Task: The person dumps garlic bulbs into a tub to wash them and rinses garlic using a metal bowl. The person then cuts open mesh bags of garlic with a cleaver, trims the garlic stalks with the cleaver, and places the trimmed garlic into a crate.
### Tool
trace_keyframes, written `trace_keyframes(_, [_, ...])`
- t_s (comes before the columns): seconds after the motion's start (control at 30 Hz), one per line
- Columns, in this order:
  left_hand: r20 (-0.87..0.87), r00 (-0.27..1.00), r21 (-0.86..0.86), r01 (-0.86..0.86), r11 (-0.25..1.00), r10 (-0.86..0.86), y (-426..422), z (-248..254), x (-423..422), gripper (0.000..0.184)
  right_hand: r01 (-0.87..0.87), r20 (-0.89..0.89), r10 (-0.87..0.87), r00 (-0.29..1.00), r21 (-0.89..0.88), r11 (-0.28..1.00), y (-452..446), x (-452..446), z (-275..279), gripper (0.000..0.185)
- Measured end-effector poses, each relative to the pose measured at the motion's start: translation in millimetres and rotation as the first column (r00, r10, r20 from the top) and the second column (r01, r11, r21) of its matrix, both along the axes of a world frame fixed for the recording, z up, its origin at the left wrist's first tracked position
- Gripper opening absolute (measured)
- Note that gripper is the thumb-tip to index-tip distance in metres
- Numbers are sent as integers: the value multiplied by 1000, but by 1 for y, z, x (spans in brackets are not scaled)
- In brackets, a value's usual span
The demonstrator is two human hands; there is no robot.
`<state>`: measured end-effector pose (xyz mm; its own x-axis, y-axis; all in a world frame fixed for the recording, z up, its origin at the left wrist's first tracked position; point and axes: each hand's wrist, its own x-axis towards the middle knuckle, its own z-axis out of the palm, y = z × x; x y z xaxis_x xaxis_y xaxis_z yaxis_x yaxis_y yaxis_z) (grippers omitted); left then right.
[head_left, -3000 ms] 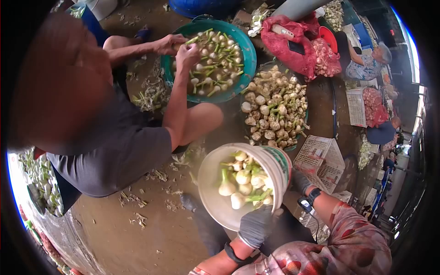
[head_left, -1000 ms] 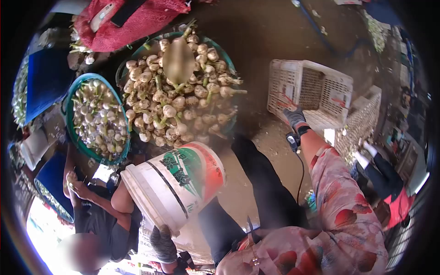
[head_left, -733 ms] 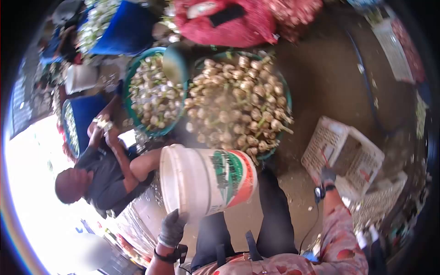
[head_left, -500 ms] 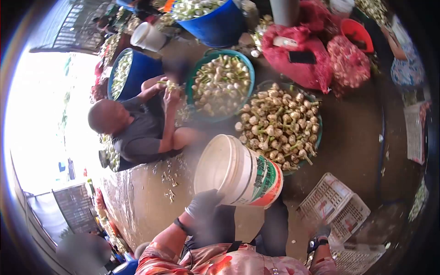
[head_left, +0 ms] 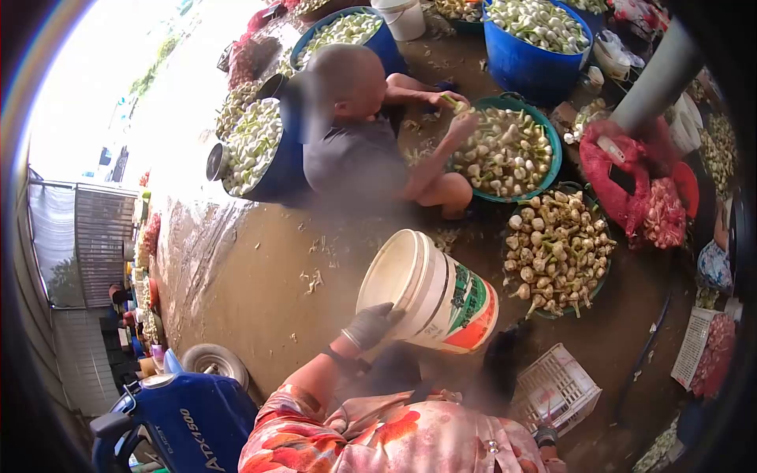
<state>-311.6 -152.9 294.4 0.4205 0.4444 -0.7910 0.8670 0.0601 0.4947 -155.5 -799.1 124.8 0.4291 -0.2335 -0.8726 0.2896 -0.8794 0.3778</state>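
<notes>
Low in the head view, just ahead of the person's floral shirt, a white bucket leans on its side over the person's dark-clad legs. Its mouth faces up and to the left, showing the pale inner wall, and its printed green-and-red side is turned to the right. The left hand, in a grey glove, grips the bucket's rim, fingers bent over the edge. The right hand is low, at the near edge of a pale plastic crate; it is small and partly blurred there, so I cannot tell whether its fingers are spread or pinching the crate.

Beyond the bucket and to its right stands a round tub heaped with soil-stained garlic bulbs. Just behind that, a green tub holds paler bulbs with green stems. Beside the green tub sits a co-worker in a dark shirt, back partly turned, both hands raised at its edge around a green-stemmed piece. Further off is a blue barrel piled with trimmed garlic. To the right of the tubs lies a red mesh sack, near a grey pole. At lower left stands a blue machine lettered ATX1500, with a tyre just behind it on the wet brown floor.
</notes>
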Motion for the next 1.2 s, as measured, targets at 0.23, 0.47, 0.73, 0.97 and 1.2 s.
trace_keyframes(0.23, [296,935,153,-246,957,194,120,-15,-206,36,165,278,-180,944,76,983,63,-55,-53,55])
trace_keyframes(0.47, [136,839,169,-544,822,527,241,-46,-276,25,509,193,-594,781,355,784,352,-107,9,57])
trace_keyframes(0.73, [-137,668,429,-626,651,732,400,-94,-357,68,402,89,-419,904,162,901,534,-88,-34,36])
trace_keyframes(0.97, [-115,738,516,-528,675,665,499,-71,-394,31,492,-151,-477,866,431,756,646,-70,-12,19])
trace_keyframes(1.2, [-112,684,466,-604,647,721,622,-113,-462,44,656,-691,-80,718,634,409,1074,-171,94,33])
